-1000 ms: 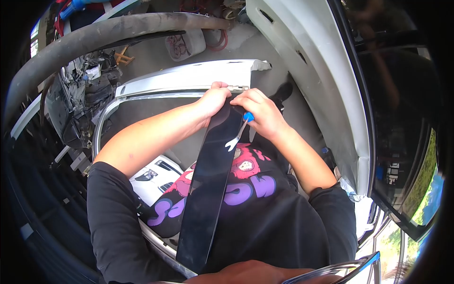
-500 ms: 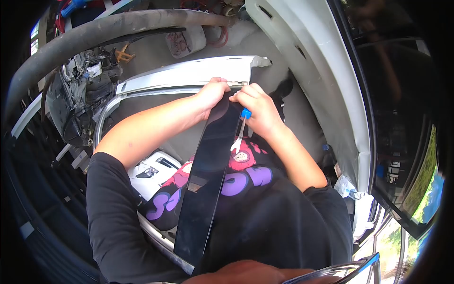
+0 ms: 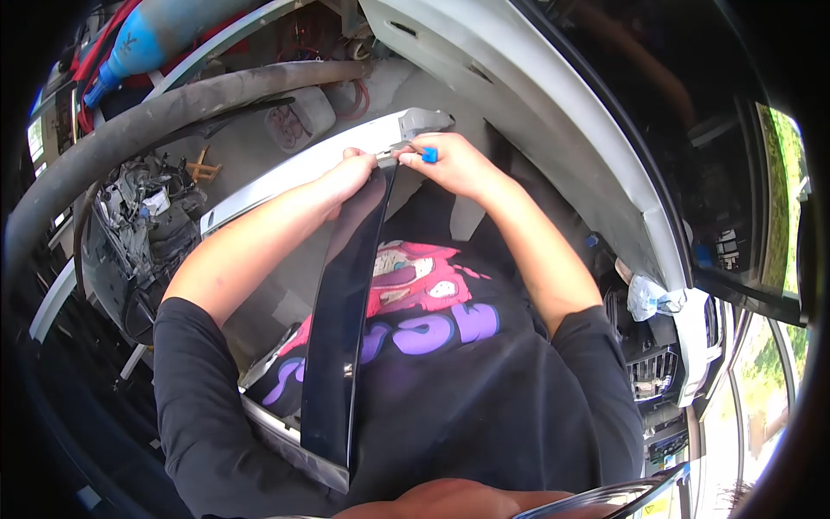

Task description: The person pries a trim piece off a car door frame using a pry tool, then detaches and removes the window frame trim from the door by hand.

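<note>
"Two-handed, gripped what?"
"Closed the left hand (image 3: 344,178) over the top of a long, glossy black panel (image 3: 335,342); curled the right hand (image 3: 458,168) round a blue-ended tool (image 3: 430,155)."
"Stretched where?"
"Slanted down before a wrinkled, printed shirt (image 3: 484,406)."

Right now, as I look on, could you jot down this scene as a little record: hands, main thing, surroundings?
Left hand: gripping the upper end of the black panel
Right hand: beside that same end, holding a blue-ended tool
Tool tip: cannot be made out
Panel: long, glossy, running down in front of the printed shirt
Beyond the hands: white metal frame
Farther off: thick grey hose, whitish tub on the floor
</note>
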{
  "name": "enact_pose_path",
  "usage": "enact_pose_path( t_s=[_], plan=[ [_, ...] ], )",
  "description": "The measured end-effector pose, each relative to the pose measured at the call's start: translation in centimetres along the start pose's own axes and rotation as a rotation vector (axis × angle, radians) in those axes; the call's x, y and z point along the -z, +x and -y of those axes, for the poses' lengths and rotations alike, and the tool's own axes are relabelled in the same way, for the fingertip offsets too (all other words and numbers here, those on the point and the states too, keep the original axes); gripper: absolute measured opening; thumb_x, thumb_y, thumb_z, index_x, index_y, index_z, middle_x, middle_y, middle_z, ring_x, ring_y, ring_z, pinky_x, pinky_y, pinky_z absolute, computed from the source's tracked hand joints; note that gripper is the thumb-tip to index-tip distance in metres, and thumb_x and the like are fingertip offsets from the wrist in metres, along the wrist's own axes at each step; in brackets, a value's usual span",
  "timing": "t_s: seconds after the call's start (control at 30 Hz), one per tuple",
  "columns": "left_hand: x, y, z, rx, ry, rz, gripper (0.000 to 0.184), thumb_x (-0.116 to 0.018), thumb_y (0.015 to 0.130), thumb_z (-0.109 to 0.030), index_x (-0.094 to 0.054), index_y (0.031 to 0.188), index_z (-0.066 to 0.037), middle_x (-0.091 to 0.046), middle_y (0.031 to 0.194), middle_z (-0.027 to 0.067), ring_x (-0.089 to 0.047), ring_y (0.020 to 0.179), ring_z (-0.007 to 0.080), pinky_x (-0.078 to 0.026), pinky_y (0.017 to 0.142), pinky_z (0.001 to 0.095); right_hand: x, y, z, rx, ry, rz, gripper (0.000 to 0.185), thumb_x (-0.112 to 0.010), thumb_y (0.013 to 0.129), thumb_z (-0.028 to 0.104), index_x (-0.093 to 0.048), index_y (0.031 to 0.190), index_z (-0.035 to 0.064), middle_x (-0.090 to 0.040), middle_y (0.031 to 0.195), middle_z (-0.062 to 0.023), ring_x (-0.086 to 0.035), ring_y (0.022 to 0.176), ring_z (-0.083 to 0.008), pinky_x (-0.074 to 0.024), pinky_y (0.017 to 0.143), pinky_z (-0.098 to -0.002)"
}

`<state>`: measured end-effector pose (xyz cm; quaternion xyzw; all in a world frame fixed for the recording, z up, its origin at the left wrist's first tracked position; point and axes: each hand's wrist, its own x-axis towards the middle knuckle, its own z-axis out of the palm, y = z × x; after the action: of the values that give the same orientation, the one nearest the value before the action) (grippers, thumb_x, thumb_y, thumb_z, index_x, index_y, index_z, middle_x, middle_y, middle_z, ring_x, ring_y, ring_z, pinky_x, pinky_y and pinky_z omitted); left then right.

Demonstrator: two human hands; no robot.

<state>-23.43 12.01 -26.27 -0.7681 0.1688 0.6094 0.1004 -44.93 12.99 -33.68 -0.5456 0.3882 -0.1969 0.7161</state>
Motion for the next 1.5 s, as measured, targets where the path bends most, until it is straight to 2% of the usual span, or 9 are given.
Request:
enact_pose_path(
  t_s=[0.2, 0.47, 0.53, 0.73, 1.03, 1.1, 1.17, 1.23, 1.5],
  plan=[
    [-1.5, -9.7, 0.6, 0.299, -0.031, 0.183, 0.057, -0.057, 0.107, -0.06, -0.049, 0.136, -0.012, -0.064, 0.116, 0.0146, -0.073, 0.095, 0.0274, -0.065, 0.071, 0.0483, -0.8, -1.5, -4.3, 0.335, 0.022, 0.101, 0.025, -0.069, 0.102, 0.01, -0.076, 0.125, 0.0038, -0.077, 0.12, -0.0122, -0.073, 0.114, -0.0287, -0.0557, 0.103, -0.0386],
    [-5.1, -11.9, 4.2, 0.238, -0.271, -0.105, 0.082, -0.073, 0.099, -0.055, -0.049, 0.153, 0.001, -0.07, 0.122, 0.0108, -0.069, 0.101, 0.0147, -0.059, 0.087, 0.0336, 3.4, -3.1, -5.4, -0.284, 0.241, 0.326, 0.032, -0.073, 0.102, 0.035, -0.07, 0.1, 0.0026, -0.071, 0.089, -0.0077, -0.067, 0.082, -0.0175, -0.0543, 0.079, -0.0335],
    [-5.3, -12.2, 6.5, 0.267, -0.328, -0.034, 0.078, -0.073, 0.099, -0.054, -0.051, 0.15, 0.002, -0.071, 0.115, 0.0086, -0.069, 0.092, 0.0125, -0.06, 0.081, 0.0305, 4.6, -4.1, -8.2, -0.071, 0.053, 0.241, 0.04, -0.067, 0.105, 0.043, -0.064, 0.104, 0.0036, -0.064, 0.08, -0.0053, -0.059, 0.071, -0.0124, -0.0498, 0.069, -0.0301],
    [-7.3, -11.8, 8.8, 0.299, -0.501, -0.124, 0.065, -0.067, 0.104, -0.041, -0.05, 0.151, 0.001, -0.071, 0.109, 0.0049, -0.068, 0.082, 0.0077, -0.057, 0.072, 0.0242, 9.1, -5.5, -9.9, -0.422, 0.313, 0.449, 0.022, -0.06, 0.109, 0.026, -0.064, 0.115, 0.0048, -0.057, 0.075, -0.0011, -0.052, 0.063, -0.0095, -0.046, 0.061, -0.0288],
    [-8.0, -11.2, 11.6, 0.225, -0.517, -0.059, 0.066, -0.067, 0.107, -0.042, -0.047, 0.155, 0.0, -0.071, 0.111, 0.0035, -0.068, 0.086, 0.0065, -0.057, 0.075, 0.0237, 7.4, -4.7, -8.7, -0.246, 0.209, 0.6, 0.034, -0.083, 0.095, 0.023, -0.055, 0.089, 0.0059, -0.053, 0.074, 0.0006, -0.05, 0.074, -0.0069, -0.0451, 0.066, -0.0317],
    [-7.8, -11.3, 10.8, 0.23, -0.506, -0.068, 0.066, -0.063, 0.109, -0.043, -0.046, 0.155, 0.001, -0.072, 0.113, 0.0053, -0.069, 0.087, 0.008, -0.057, 0.076, 0.023, 5.3, -5.7, -3.9, 0.033, 0.241, 0.725, 0.03, -0.083, 0.095, 0.025, -0.062, 0.086, 0.006, -0.06, 0.072, -0.0053, -0.057, 0.064, -0.0188, -0.0463, 0.061, -0.0346],
    [-7.9, -11.6, 10.0, 0.239, -0.488, -0.119, 0.064, -0.061, 0.11, -0.045, -0.049, 0.151, 0.003, -0.072, 0.118, 0.0085, -0.071, 0.094, 0.0122, -0.059, 0.081, 0.0268, 1.9, -7.8, -0.2, 0.319, 0.5, 0.807, 0.025, -0.08, 0.095, 0.018, -0.075, 0.119, 0.0085, -0.073, 0.096, -0.0092, -0.068, 0.087, -0.0307, -0.0543, 0.079, -0.0398],
    [-7.5, -11.1, 11.0, 0.184, -0.494, -0.028, 0.064, -0.06, 0.11, -0.047, -0.051, 0.149, 0.003, -0.071, 0.121, 0.0114, -0.072, 0.101, 0.0165, -0.061, 0.085, 0.0325, -0.2, -9.5, 3.5, 0.524, 0.442, 0.809, 0.056, -0.081, 0.092, 0.018, -0.066, 0.147, 0.0189, -0.066, 0.137, -0.0097, -0.068, 0.11, -0.0299, -0.0572, 0.093, -0.0416],
    [-7.8, -10.9, 11.9, 0.207, -0.335, -0.021, 0.065, -0.053, 0.112, -0.05, -0.048, 0.151, 0.002, -0.069, 0.128, 0.0158, -0.07, 0.109, 0.0204, -0.059, 0.095, 0.0365, -5.8, -12.0, 2.4, 0.692, 0.256, 0.604, 0.039, -0.081, 0.086, 0.012, -0.076, 0.124, 0.0133, -0.069, 0.133, -0.0025, -0.071, 0.114, -0.0252, -0.0594, 0.093, -0.042]
  ],
)
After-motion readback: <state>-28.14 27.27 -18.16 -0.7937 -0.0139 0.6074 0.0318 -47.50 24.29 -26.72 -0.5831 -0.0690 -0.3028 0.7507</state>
